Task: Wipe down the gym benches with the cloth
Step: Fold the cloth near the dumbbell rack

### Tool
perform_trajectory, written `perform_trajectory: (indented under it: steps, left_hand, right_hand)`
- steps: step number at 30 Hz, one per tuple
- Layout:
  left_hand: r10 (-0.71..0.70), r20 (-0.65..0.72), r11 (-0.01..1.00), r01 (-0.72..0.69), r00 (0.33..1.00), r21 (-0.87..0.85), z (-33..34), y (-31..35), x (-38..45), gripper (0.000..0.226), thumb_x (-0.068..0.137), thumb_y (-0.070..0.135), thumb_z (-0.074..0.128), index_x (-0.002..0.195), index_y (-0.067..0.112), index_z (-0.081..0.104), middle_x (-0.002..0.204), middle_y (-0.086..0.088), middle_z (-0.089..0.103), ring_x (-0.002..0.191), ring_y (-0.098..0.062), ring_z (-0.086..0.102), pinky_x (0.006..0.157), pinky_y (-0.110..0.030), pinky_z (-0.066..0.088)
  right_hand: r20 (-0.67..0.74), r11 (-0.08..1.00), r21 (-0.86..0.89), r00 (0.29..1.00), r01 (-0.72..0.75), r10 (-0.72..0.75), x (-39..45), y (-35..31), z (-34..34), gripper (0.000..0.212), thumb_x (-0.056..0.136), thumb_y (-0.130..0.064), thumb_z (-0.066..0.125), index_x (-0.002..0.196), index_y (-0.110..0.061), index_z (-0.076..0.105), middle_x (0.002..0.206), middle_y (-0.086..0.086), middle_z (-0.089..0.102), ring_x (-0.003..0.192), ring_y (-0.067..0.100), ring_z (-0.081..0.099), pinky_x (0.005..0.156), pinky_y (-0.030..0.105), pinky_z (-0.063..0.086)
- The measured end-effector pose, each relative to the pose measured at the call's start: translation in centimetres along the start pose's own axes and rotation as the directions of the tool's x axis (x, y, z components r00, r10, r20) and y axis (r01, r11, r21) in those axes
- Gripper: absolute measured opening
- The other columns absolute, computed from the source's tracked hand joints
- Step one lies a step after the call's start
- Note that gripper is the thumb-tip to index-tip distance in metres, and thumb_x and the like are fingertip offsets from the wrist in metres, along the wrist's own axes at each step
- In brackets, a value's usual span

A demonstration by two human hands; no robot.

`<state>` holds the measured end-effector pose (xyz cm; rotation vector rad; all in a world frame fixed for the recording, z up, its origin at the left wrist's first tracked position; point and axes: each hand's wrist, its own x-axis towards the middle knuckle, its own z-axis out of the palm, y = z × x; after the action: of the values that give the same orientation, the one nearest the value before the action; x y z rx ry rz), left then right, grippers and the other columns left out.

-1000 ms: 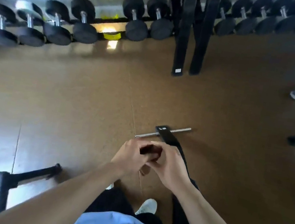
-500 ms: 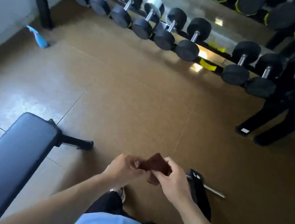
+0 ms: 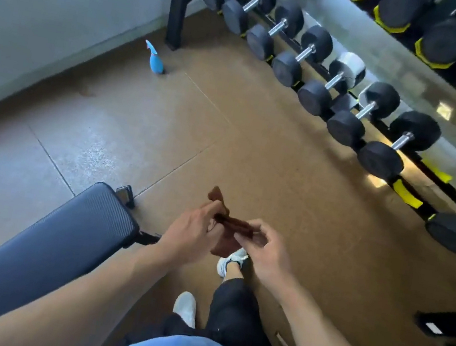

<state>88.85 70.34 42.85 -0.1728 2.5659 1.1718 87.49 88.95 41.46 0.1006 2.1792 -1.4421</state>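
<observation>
Hands meet over the gym floor (image 3: 254,153): my left hand (image 3: 192,235) and right hand (image 3: 263,249) each pinch an end of the brown cloth (image 3: 231,227), bunched between them in mid-air. I see the padded bench (image 3: 51,246) just left, untouched; what looks like a blue spray bottle (image 3: 156,59) stands near the wall, dumbbells (image 3: 314,66) racked behind.

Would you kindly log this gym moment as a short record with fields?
setting: gym floor beside a dumbbell rack
cloth: brown cloth, held in the air between both hands
left hand: left hand gripping the cloth's left part
right hand: right hand pinching its right edge
bench: dark padded bench, lower left, not touched by cloth
spray bottle: blue spray bottle on the floor near the wall
wiping: not yet begun
</observation>
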Motion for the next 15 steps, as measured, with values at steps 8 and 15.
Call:
perform_trajectory:
  steps: [8, 15]
  left_hand:
    - [0.004, -0.088, 0.996, -0.012, 0.996, -0.091, -5.9, 0.7, 10.2, 0.012, 0.081, 0.034, 0.054, 0.084, 0.024, 0.059, 0.098, 0.005, 0.055, 0.088, -0.021, 0.059, 0.081, -0.045, 0.055]
    - [-0.152, -0.309, 0.956, 0.060, 0.939, -0.287, -11.5, 2.4, 18.3, 0.015, 0.076, 0.045, 0.072, 0.080, 0.043, 0.058, 0.082, 0.017, 0.068, 0.079, -0.007, 0.066, 0.077, -0.034, 0.058]
  right_hand:
    - [0.239, 0.997, -0.016, 0.969, 0.070, -0.064, 14.9, -8.4, -3.4, 0.012, 0.095, -0.003, 0.069, 0.098, -0.015, 0.071, 0.091, -0.008, 0.078, 0.094, 0.004, 0.072, 0.084, 0.016, 0.052]
    - [0.442, 0.984, -0.066, 0.889, 0.166, -0.121, 27.2, -16.9, -3.6, 0.019, 0.100, -0.012, 0.064, 0.118, -0.018, 0.067, 0.124, -0.013, 0.067, 0.109, -0.010, 0.062, 0.097, 0.017, 0.051]
